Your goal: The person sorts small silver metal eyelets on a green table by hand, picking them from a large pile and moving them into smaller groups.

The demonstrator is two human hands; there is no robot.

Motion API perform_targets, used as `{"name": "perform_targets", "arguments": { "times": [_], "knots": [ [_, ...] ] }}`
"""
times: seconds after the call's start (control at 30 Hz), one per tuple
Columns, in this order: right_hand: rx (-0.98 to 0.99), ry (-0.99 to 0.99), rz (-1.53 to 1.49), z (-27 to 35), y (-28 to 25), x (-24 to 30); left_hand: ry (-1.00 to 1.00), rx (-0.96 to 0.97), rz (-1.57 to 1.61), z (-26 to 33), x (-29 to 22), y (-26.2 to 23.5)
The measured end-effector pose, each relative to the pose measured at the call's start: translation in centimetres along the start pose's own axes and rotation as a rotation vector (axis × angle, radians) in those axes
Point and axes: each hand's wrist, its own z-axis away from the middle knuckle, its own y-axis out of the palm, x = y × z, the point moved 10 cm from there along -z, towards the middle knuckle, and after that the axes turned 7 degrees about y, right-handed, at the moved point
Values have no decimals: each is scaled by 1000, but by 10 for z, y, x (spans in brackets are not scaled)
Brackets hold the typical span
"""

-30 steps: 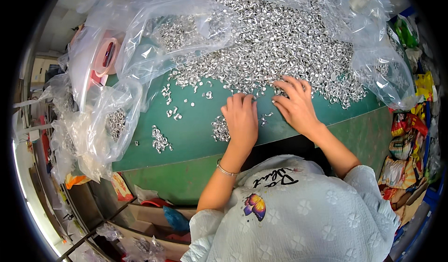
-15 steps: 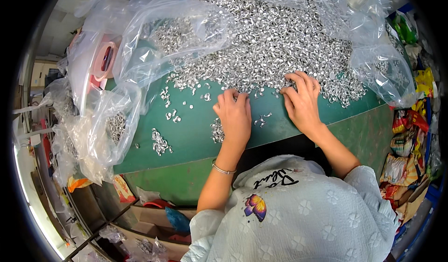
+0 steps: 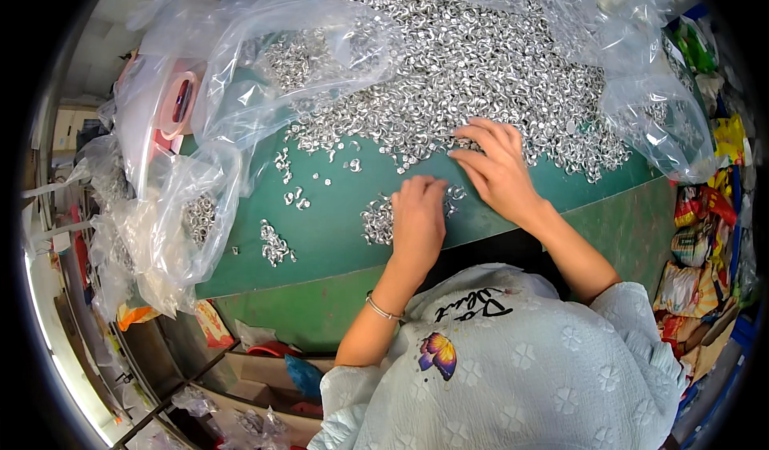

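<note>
Pale blue short-sleeved top (image 3: 553,370), embossed flower pattern, butterfly motif (image 3: 438,354) on chest. 1 thin silver bracelet (image 3: 381,309), left wrist. Hands bare.

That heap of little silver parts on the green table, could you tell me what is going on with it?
A person is working with both bare hands on small shiny metal pieces spread over a green table. The left hand lies flat beside a small separate cluster near the table's edge. The right hand rests its fingers on the near fringe of the big heap. Clear plastic bags lie around, some holding more pieces.
</note>
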Motion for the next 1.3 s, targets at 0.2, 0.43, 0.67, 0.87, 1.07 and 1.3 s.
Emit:
{"name": "perform_targets", "arguments": {
  "times": [0.2,0.43,0.67,0.87,1.07,1.3],
  "knots": [
    [54,-2,139,-8,20,2,-54,-154,-178,-22,13,-15],
    [112,12,89,4,1,-2,-37,-103,-171,-25,15,-7],
    [109,4,138,2,-4,-3,0,-66,-42,-5,1,-7],
    [42,6,166,-16,16,8,-36,-127,-94,-9,13,-11],
    [159,6,144,-2,14,3,-7,-121,-58,-13,3,-13],
    [260,-22,-71,5,6,3,-36,-32,-55,-8,12,-15]
  ]
}}
